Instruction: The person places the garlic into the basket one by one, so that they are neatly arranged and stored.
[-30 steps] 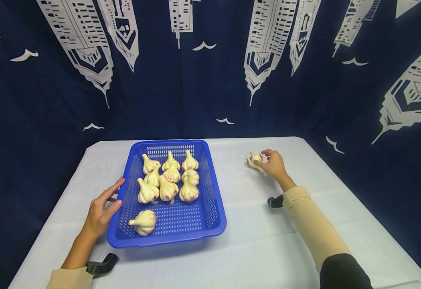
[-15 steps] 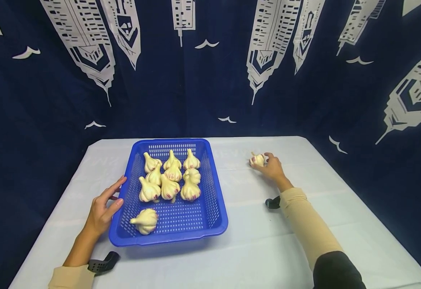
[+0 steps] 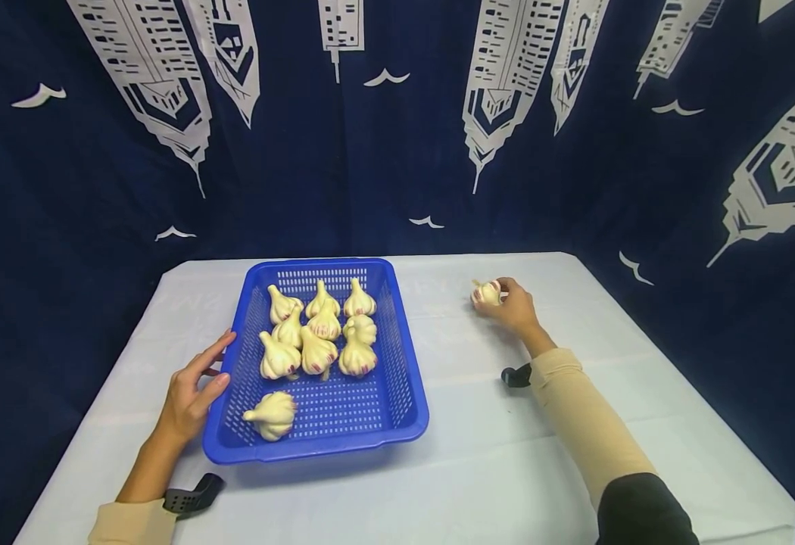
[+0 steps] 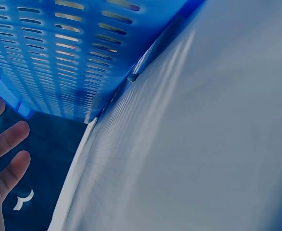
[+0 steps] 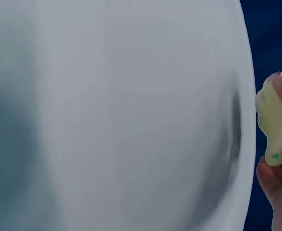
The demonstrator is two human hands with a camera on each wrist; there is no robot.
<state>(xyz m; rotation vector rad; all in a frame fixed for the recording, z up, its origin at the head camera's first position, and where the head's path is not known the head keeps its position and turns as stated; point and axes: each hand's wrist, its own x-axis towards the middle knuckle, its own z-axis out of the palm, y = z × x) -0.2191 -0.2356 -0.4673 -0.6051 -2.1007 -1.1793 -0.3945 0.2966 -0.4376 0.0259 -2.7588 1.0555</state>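
My right hand (image 3: 516,309) holds a garlic bulb (image 3: 485,293) between thumb and fingers, toward the far right of the table. The right wrist view shows the garlic bulb (image 5: 274,115) at its right edge, pale with a purple tinge and fingers at both ends. My left hand (image 3: 189,393) rests at the left rim of a blue plastic basket (image 3: 407,363), its fingers fairly straight and spread. In the left wrist view, the fingers (image 4: 13,139) of that hand lie beside the basket's slotted wall (image 4: 73,57). Several garlic bulbs (image 3: 319,352) sit in the basket, most toward its far end.
One garlic bulb (image 3: 272,415) lies apart in the basket's near left corner. A white cloth covers the table (image 3: 466,462). Behind it hangs a dark blue curtain (image 3: 370,166) with white building prints. The basket takes up the left middle of the table.
My right thumb and fingers have closed round the garlic bulb, which has turned a little in the hand. The left hand and the basket have hardly moved.
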